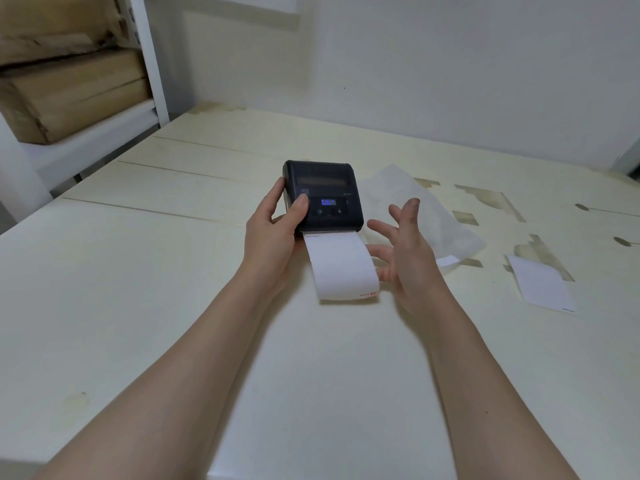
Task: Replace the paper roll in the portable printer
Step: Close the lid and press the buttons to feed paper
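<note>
A small black portable printer [325, 195] lies on the pale table [138, 271], its lid closed and a small blue display lit. A white paper strip [341, 265] with red print at its end comes out of the near slot and curls toward me. My left hand [273, 230] grips the printer's left side, thumb on its top face. My right hand [401, 244] hovers just right of the strip with fingers spread, holding nothing.
A crumpled clear plastic wrapper [422, 216] lies right of the printer. A loose white paper piece [542, 289] lies farther right. Cardboard boxes [69, 91] sit on a white shelf at the back left. A wall closes the table's far side.
</note>
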Demonstrator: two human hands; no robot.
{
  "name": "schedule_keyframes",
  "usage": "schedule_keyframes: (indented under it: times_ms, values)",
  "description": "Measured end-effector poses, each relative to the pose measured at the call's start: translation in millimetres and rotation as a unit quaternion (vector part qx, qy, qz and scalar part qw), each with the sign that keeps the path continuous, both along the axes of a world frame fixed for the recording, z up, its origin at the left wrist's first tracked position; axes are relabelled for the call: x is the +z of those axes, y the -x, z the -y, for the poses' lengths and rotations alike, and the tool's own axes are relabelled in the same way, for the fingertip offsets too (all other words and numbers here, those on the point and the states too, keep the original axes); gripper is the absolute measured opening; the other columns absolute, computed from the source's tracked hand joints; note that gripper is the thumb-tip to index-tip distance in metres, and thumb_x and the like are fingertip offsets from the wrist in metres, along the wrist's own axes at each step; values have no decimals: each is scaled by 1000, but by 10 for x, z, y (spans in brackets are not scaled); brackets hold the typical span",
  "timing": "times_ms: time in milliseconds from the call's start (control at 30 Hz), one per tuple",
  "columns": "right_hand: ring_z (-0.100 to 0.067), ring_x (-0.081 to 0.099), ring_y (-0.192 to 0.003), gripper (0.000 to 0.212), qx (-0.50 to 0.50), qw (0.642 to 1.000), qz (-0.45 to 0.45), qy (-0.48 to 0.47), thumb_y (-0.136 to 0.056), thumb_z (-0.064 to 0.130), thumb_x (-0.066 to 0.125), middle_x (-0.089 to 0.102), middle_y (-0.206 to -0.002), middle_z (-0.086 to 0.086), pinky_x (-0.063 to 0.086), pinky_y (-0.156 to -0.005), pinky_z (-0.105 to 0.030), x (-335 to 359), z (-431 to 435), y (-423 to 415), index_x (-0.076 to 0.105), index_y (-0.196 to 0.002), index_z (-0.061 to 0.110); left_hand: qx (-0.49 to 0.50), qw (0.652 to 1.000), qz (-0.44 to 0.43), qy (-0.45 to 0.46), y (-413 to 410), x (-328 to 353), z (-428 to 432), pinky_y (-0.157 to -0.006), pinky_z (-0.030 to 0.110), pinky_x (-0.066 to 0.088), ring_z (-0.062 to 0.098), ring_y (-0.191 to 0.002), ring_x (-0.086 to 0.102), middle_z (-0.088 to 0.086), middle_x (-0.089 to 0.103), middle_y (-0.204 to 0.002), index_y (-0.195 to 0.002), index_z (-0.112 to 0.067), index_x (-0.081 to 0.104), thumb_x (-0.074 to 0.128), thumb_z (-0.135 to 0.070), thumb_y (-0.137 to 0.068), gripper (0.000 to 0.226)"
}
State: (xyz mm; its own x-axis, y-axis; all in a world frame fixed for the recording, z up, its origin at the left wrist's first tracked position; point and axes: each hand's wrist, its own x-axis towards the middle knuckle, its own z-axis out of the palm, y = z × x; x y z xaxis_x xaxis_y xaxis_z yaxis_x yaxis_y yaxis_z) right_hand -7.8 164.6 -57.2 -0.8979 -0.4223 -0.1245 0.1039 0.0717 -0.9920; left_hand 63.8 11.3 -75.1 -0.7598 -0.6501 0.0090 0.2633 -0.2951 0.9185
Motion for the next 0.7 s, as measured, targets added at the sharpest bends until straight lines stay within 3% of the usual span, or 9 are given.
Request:
schedule_keyframes:
  times_ms: [67, 167, 233, 300, 433, 500, 600, 700]
  values:
    - [-22, 67, -106, 70, 2, 1000, 3, -9, -93, 69, 18, 52, -135, 3, 57, -85, -53, -7, -3, 6, 27, -150, 30, 3, 1000, 11, 15, 3, -12, 5, -91, 34, 56, 7, -88, 75, -25, 76, -77, -147, -28, 42, 65, -20, -94, 58]
    - [-21, 68, -99, 68, 5, 1000, 2, -25, -94, 68, 19, 53, -133, -1, 58, -83, -49, -18, -9, 10, 26, -150, 31, 16, 999, 34, 37, 14, -53, 34, -95, 45, 55, 19, -95, 75, -5, 79, -96, -144, -33, 46, 69, -22, -91, 58]
    - [-18, 67, -89, 65, 4, 1000, -3, -31, -95, 66, 20, 53, -131, -5, 59, -67, -38, -18, -13, 3, 26, -149, 31, 28, 996, 54, 68, 30, -107, 64, -97, 47, 54, 23, -99, 74, 5, 77, -106, -141, -36, 49, 70, -27, -88, 59]
    - [-17, 64, -80, 63, 3, 1000, -6, -26, -96, 64, 22, 52, -127, -7, 53, -49, -30, -13, -18, -14, 26, -149, 30, 37, 991, 76, 101, 55, -156, 90, -98, 48, 53, 22, -102, 72, 4, 75, -113, -140, -39, 49, 70, -38, -81, 63]
    - [-17, 62, -76, 62, 2, 1000, -15, -13, -97, 62, 23, 50, -124, -9, 49, -40, -26, -12, -26, -28, 28, -148, 27, 65, 964, 148, 212, 104, -208, 106, -101, 40, 49, 17, -109, 65, -3, 68, -125, -145, -39, 42, 56, -51, -87, 61]
    - [-17, 62, -74, 60, 5, 1000, -16, -11, -98, 60, 24, 49, -122, -10, 49, -40, -27, -13, -21, -40, 29, -147, 26, 80, 945, 181, 261, 114, -238, 130, -99, 38, 48, 21, -118, 58, -2, 69, -120, -146, -38, 40, 48, -52, -92, 57]
    - [-20, 63, -76, 58, 12, 1000, -17, -10, -98, 59, 26, 49, -122, -12, 49, -41, -27, -27, -17, -64, 31, -145, 25, 84, 928, 210, 295, 126, -283, 190, -94, 34, 45, 28, -124, 50, -3, 71, -97, -141, -36, 47, 43, -46, -96, 47]
    - [-19, 64, -74, 57, 16, 1000, -24, -10, -98, 59, 27, 50, -121, -12, 50, -43, -28, -36, -23, -91, 32, -144, 25, 85, 921, 218, 311, 122, -290, 219, -96, 37, 45, 30, -121, 51, -1, 73, -100, -136, -37, 53, 41, -47, -95, 44]
